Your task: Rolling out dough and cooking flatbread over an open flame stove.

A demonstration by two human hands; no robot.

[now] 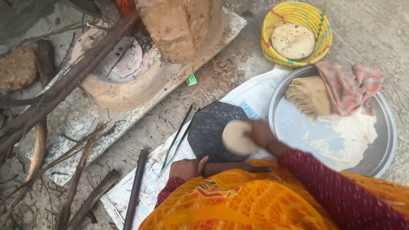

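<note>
My right hand (260, 133) holds a small flat disc of dough (235, 137) over the dark octagonal rolling board (208, 127). My left hand (187, 167) grips a dark wooden rolling pin (234, 168) that lies along the board's near edge, just above my orange garment. A steel platter (383, 149) to the right carries a lump of dough (310, 94), loose white flour (345, 136) and a pink checked cloth (351, 85).
A yellow woven basket (317, 47) with a cooked flatbread (293, 40) stands beyond the platter. A clay stove (128, 85) with firewood sticks (64, 85) fills the upper left. Metal tongs (177, 138) and a dark rod (135, 189) lie on the white sack (251, 96).
</note>
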